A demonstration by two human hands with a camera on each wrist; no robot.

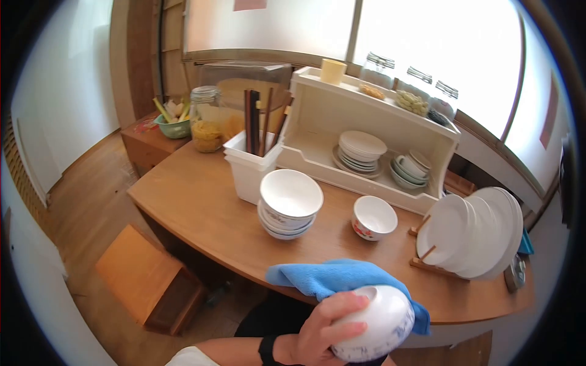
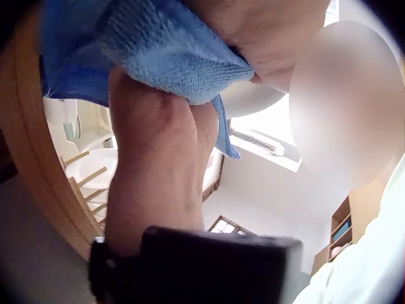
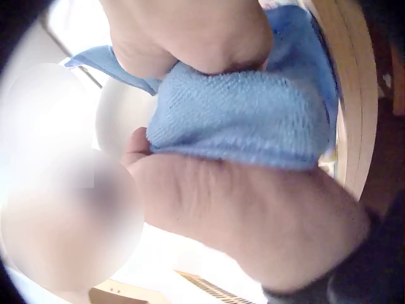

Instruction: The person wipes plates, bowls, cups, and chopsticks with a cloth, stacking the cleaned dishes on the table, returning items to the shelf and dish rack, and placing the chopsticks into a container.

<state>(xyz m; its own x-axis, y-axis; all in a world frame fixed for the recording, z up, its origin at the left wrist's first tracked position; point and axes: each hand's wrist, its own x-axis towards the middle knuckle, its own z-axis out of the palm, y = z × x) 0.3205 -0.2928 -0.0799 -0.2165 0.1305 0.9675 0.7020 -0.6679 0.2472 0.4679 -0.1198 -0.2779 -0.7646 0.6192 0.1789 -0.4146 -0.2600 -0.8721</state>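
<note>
A white bowl with a blue pattern (image 1: pixel 390 317) is tilted on its side near the table's front edge, its outside facing the head camera. My left hand (image 1: pixel 332 326) grips it from the left, fingers spread over the outer wall near the foot. A blue cloth (image 1: pixel 348 274) hangs behind and under the bowl, bunched between both hands in the wrist views. In the left wrist view my right hand (image 2: pixel 155 126) holds the cloth against the bowl. The head view hides that hand behind the bowl.
Stacked white bowls (image 1: pixel 292 198) and a single red-patterned bowl (image 1: pixel 374 218) stand on the table (image 1: pixel 201 201). A plate rack (image 1: pixel 427 262) is at right. Behind are a chopstick holder (image 1: pixel 249 177) and white shelf (image 1: pixel 317 131). A wooden stool (image 1: pixel 143 274) stands left.
</note>
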